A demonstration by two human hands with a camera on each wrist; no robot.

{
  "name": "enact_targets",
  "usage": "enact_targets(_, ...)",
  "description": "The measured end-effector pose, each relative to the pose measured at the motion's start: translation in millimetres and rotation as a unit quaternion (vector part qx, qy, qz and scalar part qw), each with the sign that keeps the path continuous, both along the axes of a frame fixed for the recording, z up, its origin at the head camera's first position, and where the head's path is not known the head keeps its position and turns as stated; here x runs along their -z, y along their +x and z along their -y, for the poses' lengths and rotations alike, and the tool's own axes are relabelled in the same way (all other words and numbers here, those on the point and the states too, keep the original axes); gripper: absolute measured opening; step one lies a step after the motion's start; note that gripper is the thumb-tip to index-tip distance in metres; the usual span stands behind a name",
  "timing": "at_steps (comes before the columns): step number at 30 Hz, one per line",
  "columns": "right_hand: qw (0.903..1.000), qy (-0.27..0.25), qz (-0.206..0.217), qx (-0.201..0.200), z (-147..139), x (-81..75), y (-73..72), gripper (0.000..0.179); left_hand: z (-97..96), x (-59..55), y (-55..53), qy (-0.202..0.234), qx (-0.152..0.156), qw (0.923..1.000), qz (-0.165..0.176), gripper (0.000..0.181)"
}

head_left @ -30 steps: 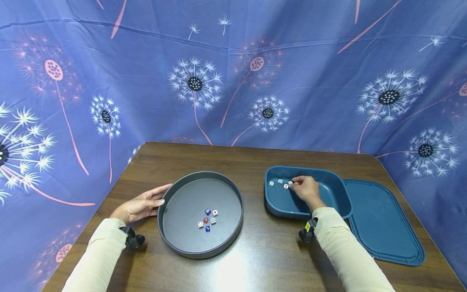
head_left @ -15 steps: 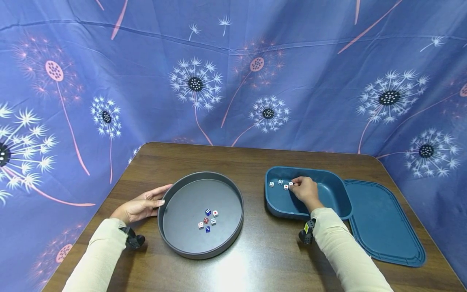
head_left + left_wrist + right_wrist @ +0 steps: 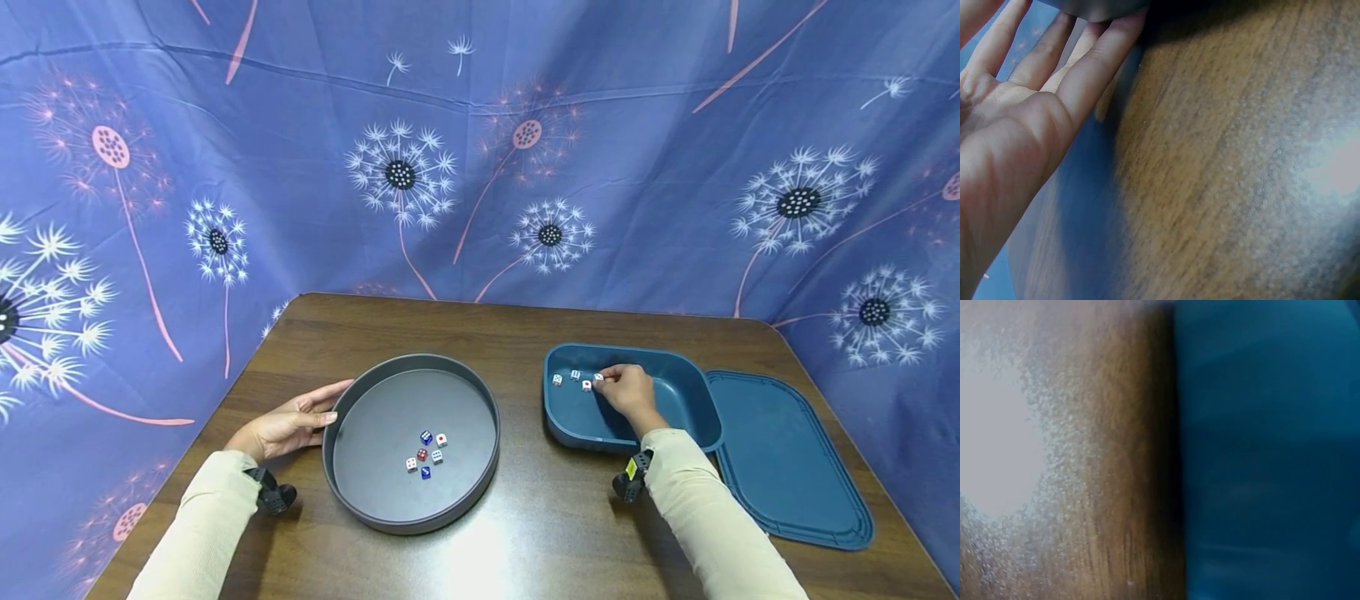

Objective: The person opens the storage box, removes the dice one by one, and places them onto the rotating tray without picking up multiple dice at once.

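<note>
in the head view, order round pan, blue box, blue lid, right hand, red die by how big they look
1. Round pan
2. Blue box and blue lid: too alike to rank
3. Right hand
4. Red die

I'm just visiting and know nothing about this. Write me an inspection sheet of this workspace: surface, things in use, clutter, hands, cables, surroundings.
Surface: brown wood-grain table, bright glare at the front.
Things in use: round grey pan with six dice (three white, two blue, one red); blue container with four white dice visible.
Clutter: only a flat blue lid-like tray beside the container.
Hands: left hand touches the pan's side, fingers fairly straight; right hand is inside the container, fingertips at one white die, grip unclear.
Cables: nothing seen.
Surroundings: blue dandelion-print cloth behind and at both sides.
</note>
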State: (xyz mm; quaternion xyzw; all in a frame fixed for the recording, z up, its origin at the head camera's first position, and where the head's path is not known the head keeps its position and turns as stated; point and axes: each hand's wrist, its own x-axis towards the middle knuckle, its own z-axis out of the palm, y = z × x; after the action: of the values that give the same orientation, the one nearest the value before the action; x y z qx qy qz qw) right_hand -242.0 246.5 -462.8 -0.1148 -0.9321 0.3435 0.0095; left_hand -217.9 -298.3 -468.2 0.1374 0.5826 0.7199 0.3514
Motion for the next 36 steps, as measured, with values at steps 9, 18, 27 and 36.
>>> enact_targets(9,0.9996,0.014,-0.023,-0.01,-3,-8.6,3.3,0.021,0.0,0.4,0.1,-0.006,0.001,1.0,-0.003,0.064)
enact_targets(18,0.9884,0.043,-0.12,-0.082,27,-46.2,15.7,0.019,1.2,0.6,-0.8,-0.001,0.009,0.9999,-0.008,0.065)
enact_targets(27,0.97,0.025,-0.188,-0.153,98,-75.3,33.8,0.018,0.3,0.4,-1.8,-0.012,0.007,0.9999,-0.006,0.064)
enact_targets(36,0.9456,0.009,-0.23,-0.23,173,-66.9,62.8,0.012,1.2,1.5,-2.5,-0.007,0.01,0.9999,-0.008,0.064)
